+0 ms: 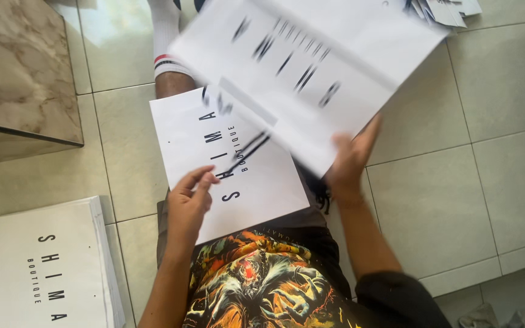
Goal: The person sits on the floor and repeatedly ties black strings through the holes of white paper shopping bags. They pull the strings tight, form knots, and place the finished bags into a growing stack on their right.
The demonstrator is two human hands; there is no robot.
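Two hands work over white printed sheets. Fingers of the right hand are closed on the lower edge of a large white sheet, gripping it and holding it raised and tilted above the lap; its dark lettering is smeared with motion blur. The left hand has its fingers loosely curled and parted, gripping nothing, their tips just touching the left part of a second white sheet with black lettering. That sheet lies flat across the person's lap and legs, partly hidden under the raised one.

Below the hands shows a black shirt with an orange and yellow graphic. A leg in a white sock with a striped band stretches up past the flat sheet.

At the lower left, well apart from the hands, a stack of white printed sheets rests on the pale tiled floor. A marble-patterned block stands at the upper left. More loose papers lie at the top right edge.
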